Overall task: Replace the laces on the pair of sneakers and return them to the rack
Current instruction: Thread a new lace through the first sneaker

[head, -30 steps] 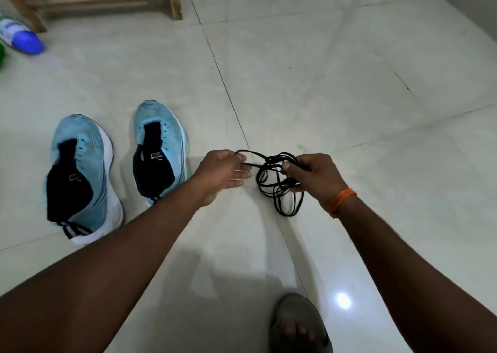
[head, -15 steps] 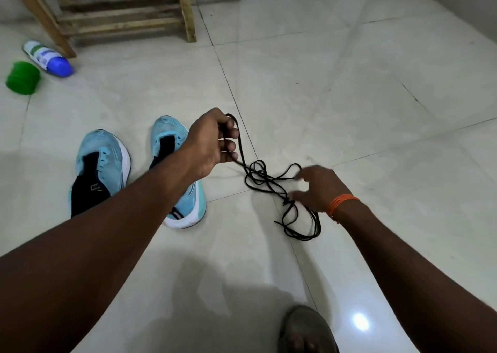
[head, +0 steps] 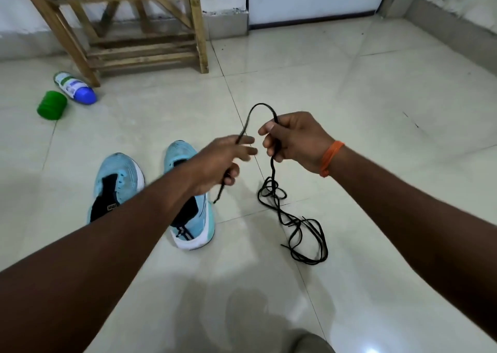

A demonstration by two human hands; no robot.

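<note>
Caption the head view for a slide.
Left hand and right hand grip a black lace beside two unlaced blue sneakers.

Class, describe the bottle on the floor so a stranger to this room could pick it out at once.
Find the wooden rack against the far wall. At the foot of its slanted leg, a bottle lies on its side on the tiles. Unlike the plain green cylinder beside it, it is white with a blue end.
</note>
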